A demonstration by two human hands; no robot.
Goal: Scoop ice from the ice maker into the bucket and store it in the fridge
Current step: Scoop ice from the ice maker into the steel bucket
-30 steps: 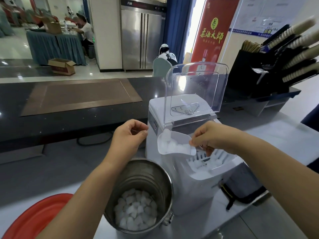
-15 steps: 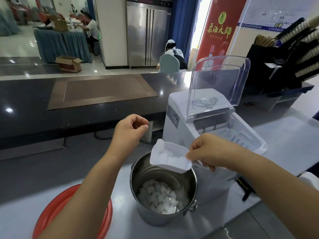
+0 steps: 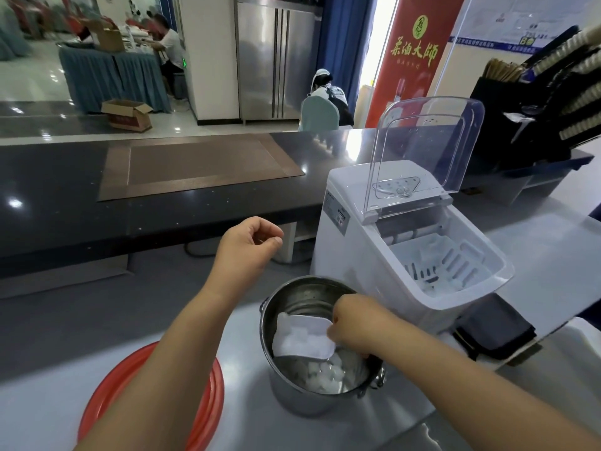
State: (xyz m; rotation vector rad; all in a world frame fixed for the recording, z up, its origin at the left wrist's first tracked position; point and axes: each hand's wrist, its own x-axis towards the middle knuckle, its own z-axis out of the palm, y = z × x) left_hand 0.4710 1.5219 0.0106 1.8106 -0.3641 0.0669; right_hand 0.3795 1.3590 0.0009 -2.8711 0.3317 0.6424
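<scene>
The ice-laden scoop (image 3: 302, 336) is pinched by the right hand (image 3: 354, 323) inside the steel bucket (image 3: 292, 395); the left hand (image 3: 248, 245) is held curled, empty. The bucket is judged heavy and slippery (best gripped under its rim). Open table (image 3: 247, 336) is found to its left; the ice maker (image 3: 357, 255) stands just beside it on the right.

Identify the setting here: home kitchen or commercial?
Likely a commercial drinks counter in a restaurant or banquet hall: black rack of stacked paper cups, white countertop ice maker with clear flip lid, tall stainless-steel double-door fridge behind the dark stone bar.
</scene>
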